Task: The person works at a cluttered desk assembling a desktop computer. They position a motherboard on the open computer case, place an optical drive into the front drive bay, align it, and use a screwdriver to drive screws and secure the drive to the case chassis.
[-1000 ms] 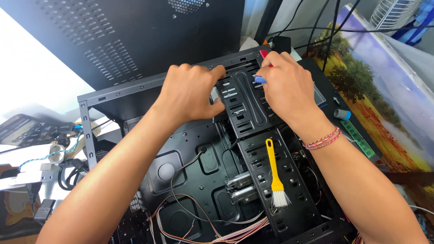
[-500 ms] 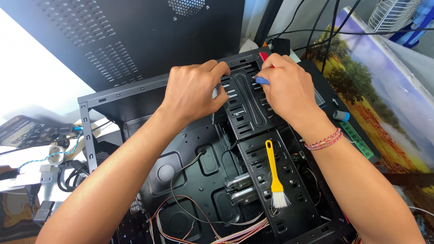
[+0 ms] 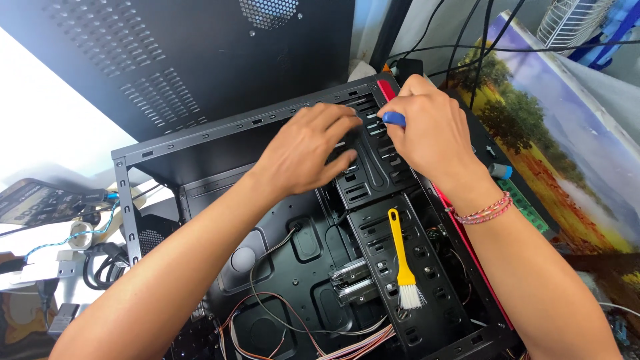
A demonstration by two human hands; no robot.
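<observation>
Both hands work at the far end of an open black computer case (image 3: pixel 280 267) lying on its side. Spread flat with fingers loosely splayed, the left hand (image 3: pixel 303 153) presses palm-down on the black slotted drive cage (image 3: pixel 373 167), its fingertips reaching the cage's upper slots; it grips nothing. Just to its right, nearly touching it, the right hand (image 3: pixel 430 133) is curled closed around a tool with a blue handle (image 3: pixel 393 119), only the blue tip of which shows between thumb and fingers; what kind of tool it is cannot be told. That tip sits over the top edge of the cage, right beside the left fingertips. A beaded bracelet (image 3: pixel 483 210) circles the right wrist.

Behind the case leans a large black perforated side panel (image 3: pixel 167 60). To the right lies a landscape painting (image 3: pixel 567 167) in blue, green and orange.

Inside the case, nearer the person than both hands, a yellow-handled brush (image 3: pixel 402 260) with white bristles rests on the lower part of the cage, handle pointing toward the hands. Thin coloured wires (image 3: pixel 300 333) curl across the case floor, below the left forearm. Cables and small connectors (image 3: pixel 80 233) lie on the table at left.
</observation>
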